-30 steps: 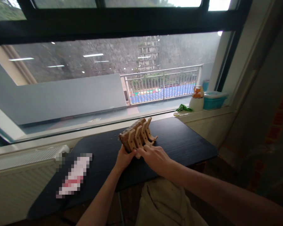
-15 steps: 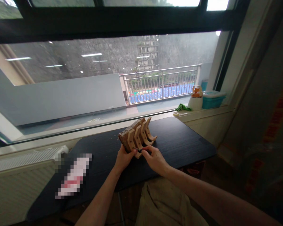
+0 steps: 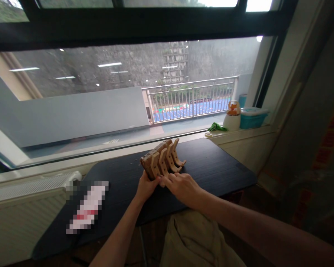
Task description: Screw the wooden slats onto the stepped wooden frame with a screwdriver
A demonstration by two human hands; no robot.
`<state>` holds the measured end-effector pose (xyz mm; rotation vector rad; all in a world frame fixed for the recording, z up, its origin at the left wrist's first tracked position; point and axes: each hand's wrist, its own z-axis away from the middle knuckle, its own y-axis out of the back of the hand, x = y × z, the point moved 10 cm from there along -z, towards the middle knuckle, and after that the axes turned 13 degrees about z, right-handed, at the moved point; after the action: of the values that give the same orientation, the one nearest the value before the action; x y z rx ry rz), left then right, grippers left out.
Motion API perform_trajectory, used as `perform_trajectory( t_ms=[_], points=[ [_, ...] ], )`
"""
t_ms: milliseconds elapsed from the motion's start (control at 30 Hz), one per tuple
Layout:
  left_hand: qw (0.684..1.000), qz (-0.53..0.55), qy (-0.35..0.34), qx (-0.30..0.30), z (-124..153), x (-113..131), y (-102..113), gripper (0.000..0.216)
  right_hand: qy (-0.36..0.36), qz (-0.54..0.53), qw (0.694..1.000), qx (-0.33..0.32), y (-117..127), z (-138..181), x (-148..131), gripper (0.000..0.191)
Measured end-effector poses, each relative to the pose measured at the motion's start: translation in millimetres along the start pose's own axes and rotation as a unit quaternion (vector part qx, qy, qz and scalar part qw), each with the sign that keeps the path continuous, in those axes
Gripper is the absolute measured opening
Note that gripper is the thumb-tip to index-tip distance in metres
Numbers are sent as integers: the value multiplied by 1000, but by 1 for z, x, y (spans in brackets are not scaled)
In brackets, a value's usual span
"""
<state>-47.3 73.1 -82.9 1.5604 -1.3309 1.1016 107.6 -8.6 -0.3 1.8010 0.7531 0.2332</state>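
A wooden hook rack with several curved pegs stands tilted on the black table. My left hand grips its near left end from below. My right hand is closed at the nearest peg, its fingertips pinched against the peg's tip. Whether a small part sits between those fingers is hidden.
A blurred white and red packet lies on the table's left part. On the window sill at the right stand a white jar with an orange top, a teal box and a green cloth. A radiator runs along the left.
My right hand drew back slightly from the rack half a second ago and has now moved forward onto the nearest peg again. The left hand and the rack stayed put.
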Motion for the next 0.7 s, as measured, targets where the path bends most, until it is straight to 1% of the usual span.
perform_trajectory(
  t_ms=[67,167,200,267,367,467,533,633,700],
  points=[
    [1000,1,-1,-1,0,0,1,49,-52,-20,998,28,-8,3,11,29],
    [1000,6,-5,-6,1,2,0,49,-147,-53,985,68,-20,9,31,32],
    [1000,7,-6,-7,1,2,-1,48,-169,-63,981,75,-23,9,35,34],
    [1000,10,-9,-7,1,4,-2,48,-188,-77,976,78,-25,8,40,35],
    [1000,15,-13,-5,2,7,-3,49,-169,-79,981,58,-14,2,39,31],
    [1000,15,-15,-1,3,10,-4,48,-109,-54,992,27,5,-2,25,26],
    [1000,12,-14,3,4,12,-4,48,-65,-40,997,3,11,-3,12,24],
    [1000,9,-9,4,3,11,-3,48,-33,-46,998,-20,8,-4,1,20],
    [1000,9,-1,2,2,8,-2,49,-45,-70,996,-19,2,-5,4,18]
  ],
)
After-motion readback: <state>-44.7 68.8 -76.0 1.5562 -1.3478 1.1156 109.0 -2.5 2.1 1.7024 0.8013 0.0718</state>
